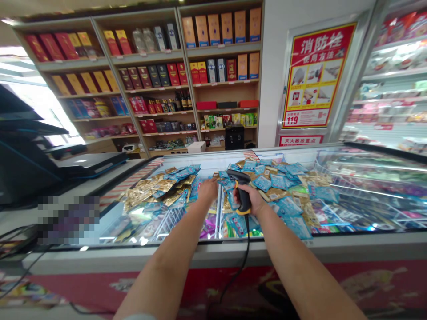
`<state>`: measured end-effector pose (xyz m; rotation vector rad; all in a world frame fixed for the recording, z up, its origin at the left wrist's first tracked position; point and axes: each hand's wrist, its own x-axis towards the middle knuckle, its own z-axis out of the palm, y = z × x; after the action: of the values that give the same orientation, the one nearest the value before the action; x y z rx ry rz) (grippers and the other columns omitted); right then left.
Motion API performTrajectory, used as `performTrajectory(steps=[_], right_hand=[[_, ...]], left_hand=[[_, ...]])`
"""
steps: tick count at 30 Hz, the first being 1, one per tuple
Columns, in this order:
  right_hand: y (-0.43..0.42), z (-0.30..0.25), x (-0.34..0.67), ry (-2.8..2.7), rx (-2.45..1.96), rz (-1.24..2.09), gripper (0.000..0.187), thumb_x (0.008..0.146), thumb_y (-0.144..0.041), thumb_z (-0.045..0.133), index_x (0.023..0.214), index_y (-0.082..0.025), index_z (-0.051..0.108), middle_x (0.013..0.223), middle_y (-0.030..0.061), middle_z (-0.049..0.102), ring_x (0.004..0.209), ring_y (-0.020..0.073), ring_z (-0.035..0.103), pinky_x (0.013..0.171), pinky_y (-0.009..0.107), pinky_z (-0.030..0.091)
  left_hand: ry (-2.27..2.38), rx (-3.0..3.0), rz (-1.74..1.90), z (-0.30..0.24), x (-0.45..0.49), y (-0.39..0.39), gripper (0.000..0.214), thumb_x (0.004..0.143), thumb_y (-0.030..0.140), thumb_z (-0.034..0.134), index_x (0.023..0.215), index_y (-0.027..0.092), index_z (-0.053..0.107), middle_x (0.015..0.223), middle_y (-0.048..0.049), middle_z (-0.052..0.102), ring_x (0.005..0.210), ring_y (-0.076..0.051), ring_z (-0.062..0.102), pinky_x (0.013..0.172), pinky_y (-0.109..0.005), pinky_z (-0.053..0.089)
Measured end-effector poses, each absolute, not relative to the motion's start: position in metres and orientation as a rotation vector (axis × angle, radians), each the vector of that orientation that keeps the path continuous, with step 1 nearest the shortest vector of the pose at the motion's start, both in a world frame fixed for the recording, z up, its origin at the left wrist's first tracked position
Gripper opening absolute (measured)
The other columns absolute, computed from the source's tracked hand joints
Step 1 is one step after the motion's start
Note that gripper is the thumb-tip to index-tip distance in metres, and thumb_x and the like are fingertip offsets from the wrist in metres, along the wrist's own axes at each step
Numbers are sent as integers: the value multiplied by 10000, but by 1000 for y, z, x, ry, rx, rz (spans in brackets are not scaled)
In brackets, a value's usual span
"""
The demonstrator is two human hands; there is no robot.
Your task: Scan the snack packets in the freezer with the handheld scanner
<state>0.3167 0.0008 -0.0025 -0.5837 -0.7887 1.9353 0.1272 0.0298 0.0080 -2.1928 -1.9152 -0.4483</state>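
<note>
My right hand (254,201) is wrapped round the grip of a black barcode scanner (240,184) with a yellow band, its head pointing left and its cable hanging down toward me. My left hand (207,188) reaches over the glass lid of a chest freezer (213,255) and rests on the small packets at the pile's middle; its fingers are curled and hidden behind the knuckles. Gold and blue packets (163,189) lie heaped to the left, and mostly blue packets (287,186) to the right.
A checkout counter with a black register (30,146) stands at the left. Wooden shelves (153,84) of boxed goods line the back wall. A red fire-hydrant poster (313,75) hangs right of them. An open cooler (393,89) stands at the far right.
</note>
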Motion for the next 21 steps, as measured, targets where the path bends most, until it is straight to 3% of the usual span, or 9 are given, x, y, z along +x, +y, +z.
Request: performTrajectory(steps=[3, 6, 9, 11, 15, 19, 21], right_hand=[[-1, -1, 317, -798, -568, 1937, 119, 759, -248, 613, 801, -138, 622, 616, 37, 655, 481, 121, 583, 464, 216, 474], [-2, 0, 317, -784, -570, 1943, 126, 754, -249, 611, 816, -140, 625, 612, 33, 650, 486, 121, 583, 466, 216, 473], [-4, 1, 318, -778, -592, 1944, 116, 761, -249, 593, 789, -140, 622, 596, 32, 646, 475, 123, 579, 443, 214, 465], [-5, 2, 318, -784, -605, 1936, 110, 760, -247, 593, 770, -141, 619, 591, 32, 646, 469, 123, 577, 433, 212, 461], [-5, 1, 319, -800, -606, 1911, 110, 757, -247, 600, 777, -141, 623, 599, 33, 651, 477, 126, 583, 435, 215, 466], [-1, -4, 319, -807, -606, 1925, 128, 754, -258, 614, 801, -140, 630, 609, 30, 653, 481, 122, 582, 440, 213, 466], [1, -6, 319, -815, -592, 1941, 124, 747, -252, 624, 799, -140, 632, 612, 31, 654, 487, 124, 585, 456, 219, 476]], left_hand=[[-2118, -2005, -621, 9, 123, 20, 311, 869, 156, 402, 985, 196, 688, 1068, -107, 676, 1057, -238, 603, 908, -332, 436], [-2372, -1746, -749, 7, 123, 13, 341, 904, 331, 396, 1077, 170, 643, 1061, -142, 670, 1021, -273, 618, 859, -365, 459], [-2493, -1622, -733, 1, 126, 8, 661, 789, 586, 534, 1275, 138, 517, 1242, -200, 586, 1186, -345, 516, 957, -434, 406], [-2531, -1627, -683, -3, 127, 6, 789, 718, 632, 595, 1329, 148, 473, 1345, -207, 512, 1277, -378, 419, 1011, -479, 351], [-2521, -1807, -729, -11, 119, 10, 639, 753, 507, 620, 1321, 239, 498, 1272, -133, 591, 1274, -359, 428, 1000, -492, 353], [-2396, -1942, -1141, -18, 105, 15, 704, 766, 277, 634, 1418, 202, 379, 1209, -105, 636, 1084, -252, 592, 896, -350, 447], [-2350, -1979, -1311, -20, 100, 16, 578, 799, 235, 581, 1362, 187, 461, 1144, -87, 666, 990, -219, 631, 835, -311, 473]])
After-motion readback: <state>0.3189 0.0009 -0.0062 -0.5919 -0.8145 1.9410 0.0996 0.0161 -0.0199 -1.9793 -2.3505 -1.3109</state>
